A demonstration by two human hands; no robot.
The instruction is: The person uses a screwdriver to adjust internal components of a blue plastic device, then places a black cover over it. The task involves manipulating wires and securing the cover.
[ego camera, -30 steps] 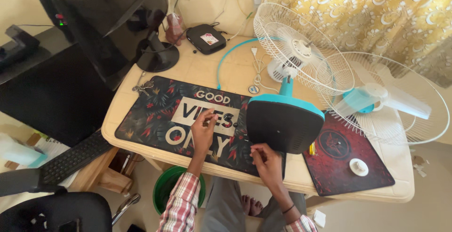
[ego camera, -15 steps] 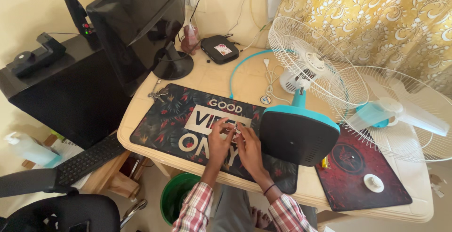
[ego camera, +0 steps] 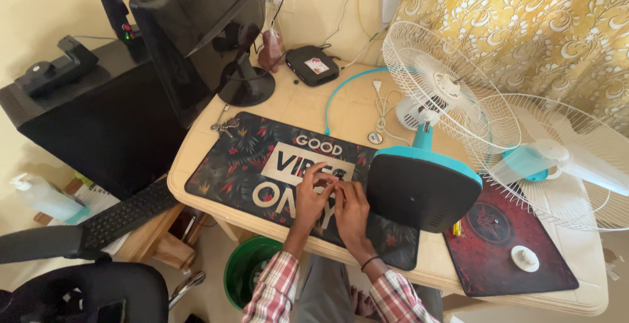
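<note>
A head-down view of a cream desk (ego camera: pixel 314 110). Both hands meet over a dark, leaf-patterned desk mat (ego camera: pixel 242 159) near the desk's front edge. The left hand (ego camera: pixel 312 195) and right hand (ego camera: pixel 350 208) touch at the fingertips, fingers curled together as if pinching something too small to make out. Just beside the right hand, on the mat's far end, stands a fan base (ego camera: pixel 422 189), dark underneath with a teal rim, tipped up. A white fan grille (ego camera: pixel 436 87) lies beyond the mat.
</note>
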